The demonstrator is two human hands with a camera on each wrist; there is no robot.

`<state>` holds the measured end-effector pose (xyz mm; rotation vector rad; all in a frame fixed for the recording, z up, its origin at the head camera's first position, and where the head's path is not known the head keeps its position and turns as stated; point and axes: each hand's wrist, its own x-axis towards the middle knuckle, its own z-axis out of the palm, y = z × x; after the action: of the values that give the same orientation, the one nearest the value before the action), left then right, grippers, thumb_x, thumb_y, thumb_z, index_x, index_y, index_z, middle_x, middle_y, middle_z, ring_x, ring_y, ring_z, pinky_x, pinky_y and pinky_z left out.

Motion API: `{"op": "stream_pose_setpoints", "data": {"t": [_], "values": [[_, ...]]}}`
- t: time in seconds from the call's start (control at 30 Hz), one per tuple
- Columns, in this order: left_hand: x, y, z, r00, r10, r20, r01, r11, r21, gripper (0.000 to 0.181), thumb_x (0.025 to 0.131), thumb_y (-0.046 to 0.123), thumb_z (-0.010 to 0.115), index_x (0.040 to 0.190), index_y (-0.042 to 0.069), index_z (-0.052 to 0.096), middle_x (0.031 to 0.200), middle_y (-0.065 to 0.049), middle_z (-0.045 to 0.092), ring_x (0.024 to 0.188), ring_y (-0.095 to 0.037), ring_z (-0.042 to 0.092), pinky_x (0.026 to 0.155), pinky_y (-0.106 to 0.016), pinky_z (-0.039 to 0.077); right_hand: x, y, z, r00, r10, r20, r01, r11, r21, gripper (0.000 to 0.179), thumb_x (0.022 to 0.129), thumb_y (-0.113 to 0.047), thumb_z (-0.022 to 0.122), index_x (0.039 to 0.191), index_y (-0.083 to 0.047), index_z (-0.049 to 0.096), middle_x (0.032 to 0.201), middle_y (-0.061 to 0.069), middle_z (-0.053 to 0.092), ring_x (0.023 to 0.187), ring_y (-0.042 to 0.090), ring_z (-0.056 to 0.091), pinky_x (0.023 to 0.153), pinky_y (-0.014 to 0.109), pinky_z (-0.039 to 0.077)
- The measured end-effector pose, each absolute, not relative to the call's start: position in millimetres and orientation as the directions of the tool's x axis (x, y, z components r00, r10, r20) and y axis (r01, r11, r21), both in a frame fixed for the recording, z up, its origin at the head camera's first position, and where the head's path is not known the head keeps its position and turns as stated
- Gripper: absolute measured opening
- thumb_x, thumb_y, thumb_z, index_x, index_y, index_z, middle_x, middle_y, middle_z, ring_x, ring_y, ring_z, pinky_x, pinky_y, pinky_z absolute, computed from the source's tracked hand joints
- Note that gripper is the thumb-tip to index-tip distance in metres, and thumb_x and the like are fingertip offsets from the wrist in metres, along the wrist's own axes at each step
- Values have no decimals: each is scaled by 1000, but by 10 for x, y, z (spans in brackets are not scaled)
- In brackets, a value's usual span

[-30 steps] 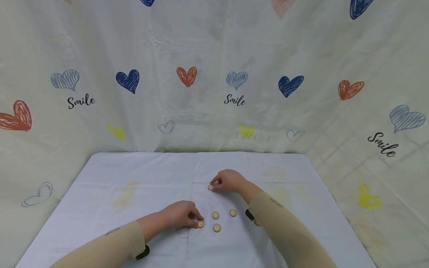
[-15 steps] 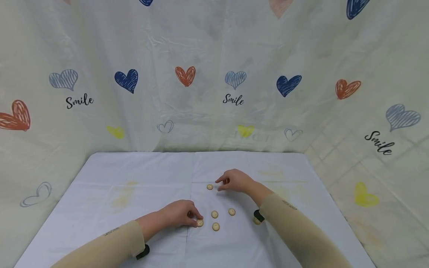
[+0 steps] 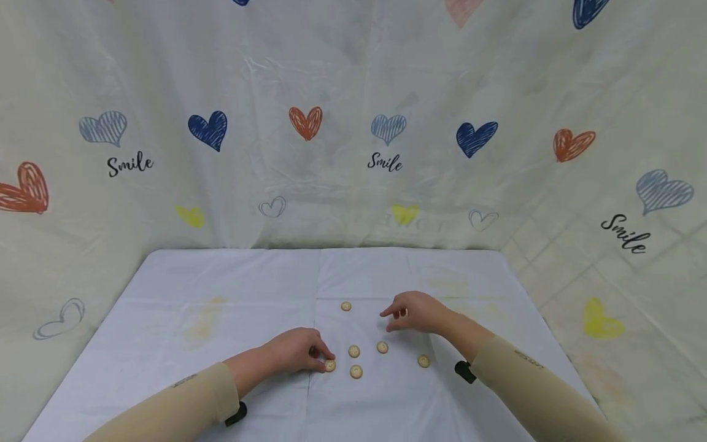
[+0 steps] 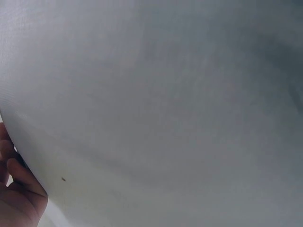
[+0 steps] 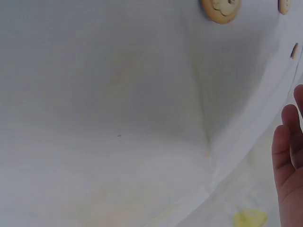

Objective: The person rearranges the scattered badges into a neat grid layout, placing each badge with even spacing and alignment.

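My left hand [image 3: 295, 350] pinches the edge of a small round biscuit-like disc [image 3: 330, 366] at the table's front middle. Just right of it lie two more discs, a rear one [image 3: 354, 351] and a front one [image 3: 356, 372]. My right hand [image 3: 417, 312] hovers over the cloth with relaxed fingers and nothing in them. A single disc [image 3: 346, 306] lies to its left, and another disc [image 3: 382, 347] in front of it. In the right wrist view a tan disc [image 5: 221, 8] shows a raised pattern on its pale top. Only part of my left hand [image 4: 21, 194] enters the left wrist view.
A white cloth [image 3: 232, 276] with creases and faint yellow stains covers the table. One disc [image 3: 423, 361] lies towards the right, near my right forearm. Behind the table hangs a pale curtain [image 3: 342, 73] printed with hearts and "Smile".
My right hand has let go of the rear disc and drawn back to the right, uncovering the rightmost disc. The left hand stays at its disc.
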<state>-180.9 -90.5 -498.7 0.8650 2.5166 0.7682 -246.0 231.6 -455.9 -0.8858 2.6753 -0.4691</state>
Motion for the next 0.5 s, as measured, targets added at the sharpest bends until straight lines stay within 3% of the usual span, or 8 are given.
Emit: {"op": "stream_pose_setpoints", "data": {"t": [0.5], "values": [[-1824,-928,-5006,-743,656,-133,466,650,600,22,82,27,82,104,26,80,78,17,55,72,0,50,68,-21,44,-1990,3066,-4590,-757,-649,-75,-563,707,-428,33,84,-38,78,109,-18,79,82,-18,58,76,8,54,66,26,44]]}}
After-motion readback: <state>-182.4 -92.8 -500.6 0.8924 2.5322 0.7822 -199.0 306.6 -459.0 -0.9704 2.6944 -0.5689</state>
